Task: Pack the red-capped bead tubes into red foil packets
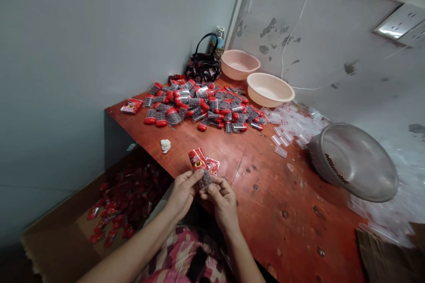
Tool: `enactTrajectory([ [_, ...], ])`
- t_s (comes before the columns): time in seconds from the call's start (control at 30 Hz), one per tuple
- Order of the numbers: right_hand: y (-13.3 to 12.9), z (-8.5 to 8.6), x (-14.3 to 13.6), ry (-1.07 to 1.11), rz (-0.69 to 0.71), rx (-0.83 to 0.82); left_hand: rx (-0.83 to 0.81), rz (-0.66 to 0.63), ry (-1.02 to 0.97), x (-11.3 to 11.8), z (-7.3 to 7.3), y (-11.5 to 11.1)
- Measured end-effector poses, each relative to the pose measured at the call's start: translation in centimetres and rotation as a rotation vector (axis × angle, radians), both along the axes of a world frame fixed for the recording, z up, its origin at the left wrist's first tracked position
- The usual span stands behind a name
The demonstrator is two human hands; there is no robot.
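Near the table's front edge, my left hand (182,191) and my right hand (223,199) are both closed on a small clear container of dark round beads (205,180). The fingers of each hand pinch it from either side. Just behind the fingers a shiny red printed packet (197,158) stands out; whether my left hand grips it too, I cannot tell. A second red packet (213,166) lies beside it on the table. Farther back is a heap of filled clear containers with red caps (199,101).
On the red table (259,159) are a crumpled white tissue (165,145), a red packet (132,106), a handbag (203,68), two pale basins (270,89), empty clear containers (295,124) and a metal bowl (358,159). Below left, a box (59,239) holds red packets.
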State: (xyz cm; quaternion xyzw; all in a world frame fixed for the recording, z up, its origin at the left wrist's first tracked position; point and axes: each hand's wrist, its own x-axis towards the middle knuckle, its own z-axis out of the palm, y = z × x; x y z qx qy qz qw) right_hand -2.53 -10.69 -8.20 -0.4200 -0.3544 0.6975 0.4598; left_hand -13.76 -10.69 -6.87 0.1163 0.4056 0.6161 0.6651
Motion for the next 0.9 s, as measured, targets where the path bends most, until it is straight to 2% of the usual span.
enactTrajectory([
  [0.2, 0.4, -0.2, -0.5, -0.003, -0.103, 0.003, -0.028, 0.002, -0.02, 0.9, -0.8, -1.0],
  [0.3, 1.1, -0.1, -1.3, -0.006, -0.043, -0.001, -0.002, -0.032, -0.046, 0.4, -0.6, -1.6],
  [0.37, 1.5, 0.2, -1.9, -0.037, 0.037, 0.004, 0.01, -0.034, -0.077, -0.9, -0.4, -2.1],
  [0.43, 1.8, 0.6, -2.0, -0.078, 0.097, 0.015, -0.015, 0.066, -0.111, -2.8, -0.5, -2.8],
  [0.53, 2.1, 1.2, -0.8, -0.131, 0.059, 0.045, -0.099, 0.294, -0.073, -5.6, -1.1, -4.4],
  [0.6, 2.4, 1.4, 0.6, -0.181, -0.005, 0.06, -0.168, 0.291, 0.081, -6.5, -1.5, -5.2],
  [0.67, 2.7, 1.3, 1.9, -0.236, -0.044, 0.052, -0.173, 0.18, 0.351, -6.2, -1.8, -5.1],
  [0.7, 2.7, 1.3, 2.4, -0.258, -0.052, 0.046, -0.115, 0.117, 0.534, -5.7, -1.9, -4.5],
  [0.73, 2.7, 1.2, 2.8, -0.274, -0.053, 0.044, -0.014, 0.054, 0.737, -5.0, -2.0, -3.7],
  [0.83, 2.4, 0.9, 3.1, -0.297, -0.029, 0.076, 0.429, -0.098, 1.367, -2.8, -2.3, -0.3],
  [0.9, 2.1, 0.8, 3.0, -0.308, -0.008, 0.1, 0.542, -0.18, 1.673, -1.7, -2.6, 1.8],
])
